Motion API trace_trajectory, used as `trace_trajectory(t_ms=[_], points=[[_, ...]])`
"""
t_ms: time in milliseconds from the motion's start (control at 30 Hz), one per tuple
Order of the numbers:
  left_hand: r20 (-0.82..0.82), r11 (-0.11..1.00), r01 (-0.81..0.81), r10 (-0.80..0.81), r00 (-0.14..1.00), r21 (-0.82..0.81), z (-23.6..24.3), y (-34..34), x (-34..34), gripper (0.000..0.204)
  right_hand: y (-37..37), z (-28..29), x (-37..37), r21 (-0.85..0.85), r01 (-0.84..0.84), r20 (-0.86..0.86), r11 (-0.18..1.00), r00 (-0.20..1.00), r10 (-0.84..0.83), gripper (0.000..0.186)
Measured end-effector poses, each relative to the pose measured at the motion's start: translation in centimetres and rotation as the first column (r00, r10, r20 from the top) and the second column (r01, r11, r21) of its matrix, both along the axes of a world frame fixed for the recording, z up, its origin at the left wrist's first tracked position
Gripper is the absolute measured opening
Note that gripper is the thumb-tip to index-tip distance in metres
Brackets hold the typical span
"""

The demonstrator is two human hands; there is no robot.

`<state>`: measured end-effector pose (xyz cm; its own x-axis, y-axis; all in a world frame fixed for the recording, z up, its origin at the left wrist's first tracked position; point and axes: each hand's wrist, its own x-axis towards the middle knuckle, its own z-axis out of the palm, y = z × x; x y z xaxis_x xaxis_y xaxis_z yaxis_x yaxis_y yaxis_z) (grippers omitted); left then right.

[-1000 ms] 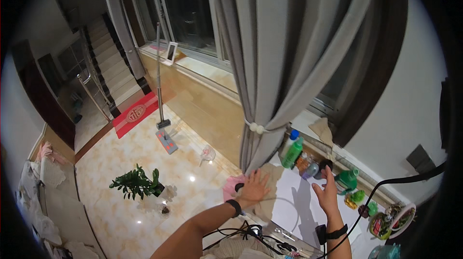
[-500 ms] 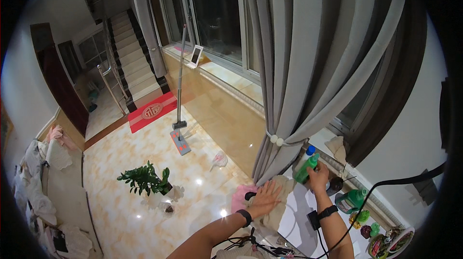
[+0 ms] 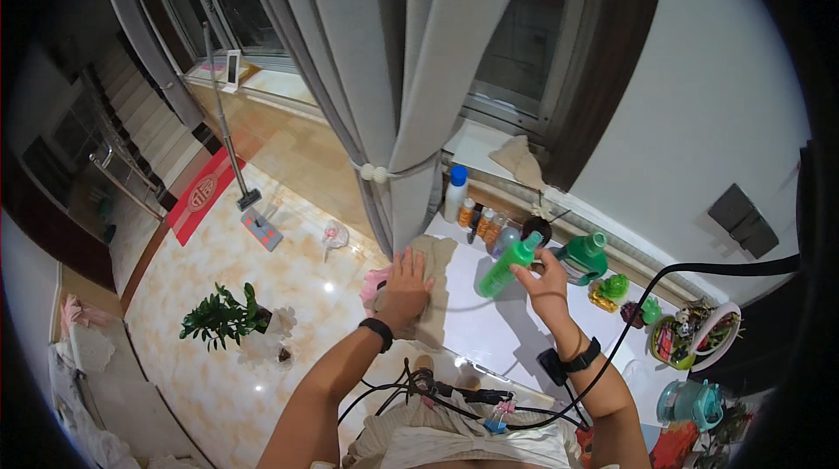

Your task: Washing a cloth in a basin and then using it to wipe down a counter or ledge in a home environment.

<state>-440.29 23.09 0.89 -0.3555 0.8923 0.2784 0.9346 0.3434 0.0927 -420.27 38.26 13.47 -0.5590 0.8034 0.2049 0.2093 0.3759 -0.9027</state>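
Observation:
My right hand [image 3: 544, 284] is closed on a green bottle [image 3: 505, 270] with a narrow top, tilted over the white tabletop [image 3: 489, 329]. I cannot tell whether its base touches the surface. My left hand [image 3: 405, 292] lies flat, fingers stretched out, on a beige cloth [image 3: 440, 268] at the table's left end. A bit of pink cloth [image 3: 373, 291] shows beside that hand. Behind the held bottle stand a white bottle with a blue cap [image 3: 455, 198], several small orange bottles and a dark round object [image 3: 537, 229]. A larger green bottle [image 3: 584, 259] is just right of my right hand.
Small potted plants [image 3: 613, 291] and a basket [image 3: 671, 345] line the table's right side. A black cable [image 3: 673, 270] arches across the right. Grey curtains [image 3: 384, 58] hang behind the table. A mop [image 3: 229, 141] and a leafy plant [image 3: 223, 316] stand on the floor.
My view has swung to the right. The green bottle has come away from beside the blue-capped bottle, rightward over the tabletop in my right hand. My left hand stays on the beige cloth.

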Motion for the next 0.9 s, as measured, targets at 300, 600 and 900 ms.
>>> trace_trajectory(t_ms=[300,600,900], points=[[0.048,0.987,-0.135,0.14,0.989,-0.092,-0.6,3.0,-0.6,0.055,-1.5,-0.8,9.2,-0.045,0.053,-0.069,0.998,0.996,-0.056,0.028],[0.195,0.953,-0.275,0.295,0.935,-0.125,1.3,5.6,0.8,0.052,-1.7,-1.7,14.8,-0.011,0.233,0.001,0.972,0.972,-0.233,0.026],[0.105,0.986,-0.165,0.168,0.98,-0.037,0.6,2.5,2.2,0.062,0.3,-2.5,16.7,0.007,0.347,0.015,0.938,0.938,-0.347,0.031]])
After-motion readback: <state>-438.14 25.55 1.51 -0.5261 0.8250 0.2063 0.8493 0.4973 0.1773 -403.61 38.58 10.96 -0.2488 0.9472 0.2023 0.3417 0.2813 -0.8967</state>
